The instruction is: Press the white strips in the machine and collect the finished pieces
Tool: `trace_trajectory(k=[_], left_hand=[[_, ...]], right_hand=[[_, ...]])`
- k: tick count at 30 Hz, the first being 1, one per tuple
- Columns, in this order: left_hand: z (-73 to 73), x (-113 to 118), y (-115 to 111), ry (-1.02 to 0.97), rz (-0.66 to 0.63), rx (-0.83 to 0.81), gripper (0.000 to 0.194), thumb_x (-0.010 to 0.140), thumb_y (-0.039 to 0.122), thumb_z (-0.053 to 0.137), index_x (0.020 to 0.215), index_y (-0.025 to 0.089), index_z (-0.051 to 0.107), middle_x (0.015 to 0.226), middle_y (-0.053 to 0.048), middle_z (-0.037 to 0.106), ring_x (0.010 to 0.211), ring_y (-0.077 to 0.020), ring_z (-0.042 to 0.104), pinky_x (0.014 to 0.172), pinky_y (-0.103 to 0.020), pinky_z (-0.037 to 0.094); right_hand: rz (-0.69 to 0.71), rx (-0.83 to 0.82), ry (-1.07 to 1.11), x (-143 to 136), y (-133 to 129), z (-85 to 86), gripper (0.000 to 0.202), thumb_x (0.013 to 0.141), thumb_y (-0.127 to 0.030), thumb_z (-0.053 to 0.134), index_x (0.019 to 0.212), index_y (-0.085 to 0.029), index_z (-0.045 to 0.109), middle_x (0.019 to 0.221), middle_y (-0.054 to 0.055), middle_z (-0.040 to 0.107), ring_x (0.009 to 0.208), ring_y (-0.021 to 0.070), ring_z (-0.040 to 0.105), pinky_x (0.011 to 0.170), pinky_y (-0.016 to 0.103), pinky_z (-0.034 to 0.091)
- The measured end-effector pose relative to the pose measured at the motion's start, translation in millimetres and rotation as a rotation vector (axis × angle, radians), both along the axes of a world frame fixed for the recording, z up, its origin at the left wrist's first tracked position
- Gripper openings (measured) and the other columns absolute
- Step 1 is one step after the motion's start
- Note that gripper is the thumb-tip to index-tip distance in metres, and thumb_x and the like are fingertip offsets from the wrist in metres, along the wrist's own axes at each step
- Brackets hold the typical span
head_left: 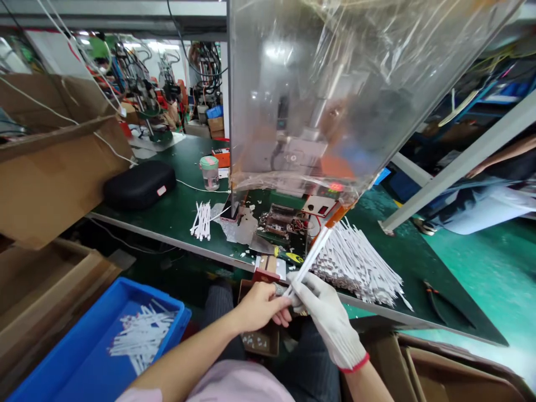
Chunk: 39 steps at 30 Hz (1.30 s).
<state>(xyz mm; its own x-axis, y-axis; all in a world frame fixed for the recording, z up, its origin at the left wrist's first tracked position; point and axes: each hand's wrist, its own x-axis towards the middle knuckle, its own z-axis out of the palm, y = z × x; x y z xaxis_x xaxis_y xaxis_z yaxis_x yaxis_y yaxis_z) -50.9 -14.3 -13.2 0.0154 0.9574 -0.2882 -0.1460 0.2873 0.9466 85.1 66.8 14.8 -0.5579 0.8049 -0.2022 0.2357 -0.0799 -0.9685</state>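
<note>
My right hand [324, 310], in a white knit glove with a red cuff, is closed around a few long white strips [313, 251]. They slant up to the right, past the lower edge of a clear plastic shield. My bare left hand [262, 306] meets it at the strips' lower ends, thumb and fingers pinched together there. Just beyond my hands, a small machine [281, 220] sits under the shield [293, 111]. On the right lies a large heap of similar white strips [355, 262]; a smaller bundle [202, 220] lies left of the machine.
A yellow-and-black handled tool [288, 255] lies at the table edge. Pliers [435, 304] rest far right. Left are a black case [140, 184], a lidded cup [210, 172] and a blue bin [104, 312] with white pieces. Cardboard boxes [456, 368] flank my legs. Another person's arm [506, 156] shows right.
</note>
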Motion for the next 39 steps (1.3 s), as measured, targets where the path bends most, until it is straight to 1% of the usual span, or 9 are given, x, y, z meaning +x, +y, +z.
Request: trace_trajectory(k=[2,5,10,13,16,21,25,31,39], left_hand=[[-2.5,-7.5,-6.8,0.002,-0.026,-0.025,0.043,0.070,0.054,0.062,0.064,0.011,0.061,0.060,-0.006,0.065,0.053,-0.0133,0.063,0.055,-0.024,0.050],[-7.4,-16.9,-14.9,-0.074,-0.011,-0.093,0.039,0.066,0.049,0.067,0.072,0.011,0.063,0.060,-0.005,0.066,0.052,-0.0143,0.065,0.053,-0.023,0.050],[-10.9,-24.7,-11.3,-0.150,0.153,-0.139,0.044,0.060,0.050,0.069,0.077,0.011,0.062,0.058,-0.006,0.066,0.053,-0.0170,0.067,0.050,-0.022,0.049],[-9.4,-27.5,-2.2,-0.149,0.250,-0.143,0.044,0.059,0.050,0.069,0.079,0.011,0.062,0.059,-0.006,0.067,0.054,-0.0176,0.067,0.050,-0.023,0.049],[-9.6,-29.7,3.6,-0.150,0.278,-0.159,0.044,0.059,0.051,0.067,0.077,0.011,0.062,0.059,-0.006,0.067,0.052,-0.0173,0.067,0.048,-0.022,0.048],[-13.7,-30.5,3.4,-0.124,0.219,-0.183,0.048,0.061,0.059,0.060,0.068,0.011,0.060,0.055,-0.008,0.066,0.046,-0.0166,0.064,0.042,-0.021,0.043],[-13.9,-30.9,3.4,-0.129,0.205,-0.182,0.048,0.060,0.059,0.061,0.067,0.011,0.061,0.054,-0.007,0.065,0.046,-0.0166,0.063,0.044,-0.022,0.044],[-12.7,-33.0,5.1,-0.134,0.203,-0.190,0.050,0.059,0.061,0.062,0.067,0.012,0.061,0.054,-0.007,0.065,0.047,-0.0167,0.063,0.045,-0.023,0.044],[-14.8,-34.2,5.1,-0.134,0.193,-0.192,0.051,0.059,0.062,0.062,0.068,0.011,0.061,0.055,-0.007,0.065,0.048,-0.0172,0.063,0.047,-0.024,0.045]], right_hand=[[0.027,-0.066,0.048,-7.0,5.1,-1.6,0.053,0.071,-0.064,0.065,0.087,-0.013,0.067,0.060,0.002,0.061,0.051,0.0132,0.054,0.047,0.024,0.044],[0.072,-0.186,0.123,-21.9,22.6,-5.7,0.054,0.068,-0.064,0.069,0.085,-0.013,0.067,0.056,0.001,0.058,0.047,0.0105,0.051,0.043,0.021,0.040],[0.189,-0.353,0.203,-57.6,55.8,-19.4,0.040,0.067,-0.048,0.076,0.081,-0.011,0.069,0.053,-0.001,0.055,0.042,0.0046,0.041,0.037,0.015,0.029],[0.156,-0.421,0.209,-78.0,66.8,-30.4,0.031,0.072,-0.040,0.073,0.078,-0.011,0.069,0.051,-0.001,0.053,0.039,0.0038,0.039,0.033,0.013,0.024],[0.093,-0.482,0.187,-90.8,70.7,-40.6,0.026,0.078,-0.036,0.067,0.076,-0.010,0.068,0.047,-0.002,0.049,0.036,0.0036,0.038,0.033,0.012,0.024],[0.031,-0.542,0.218,-95.1,68.2,-48.2,0.025,0.079,-0.034,0.065,0.075,-0.009,0.068,0.049,-0.001,0.051,0.036,0.0033,0.038,0.033,0.012,0.024],[0.017,-0.551,0.246,-94.2,66.3,-46.3,0.024,0.079,-0.035,0.065,0.076,-0.011,0.068,0.052,0.001,0.055,0.038,0.0055,0.042,0.034,0.014,0.030],[-0.045,-0.515,0.243,-98.5,68.8,-42.9,0.020,0.076,-0.029,0.068,0.068,-0.011,0.065,0.049,0.000,0.053,0.037,0.0047,0.041,0.032,0.013,0.027],[-0.047,-0.512,0.243,-99.8,69.6,-44.1,0.020,0.075,-0.029,0.069,0.071,-0.010,0.066,0.050,0.001,0.055,0.036,0.0044,0.042,0.031,0.012,0.028]])
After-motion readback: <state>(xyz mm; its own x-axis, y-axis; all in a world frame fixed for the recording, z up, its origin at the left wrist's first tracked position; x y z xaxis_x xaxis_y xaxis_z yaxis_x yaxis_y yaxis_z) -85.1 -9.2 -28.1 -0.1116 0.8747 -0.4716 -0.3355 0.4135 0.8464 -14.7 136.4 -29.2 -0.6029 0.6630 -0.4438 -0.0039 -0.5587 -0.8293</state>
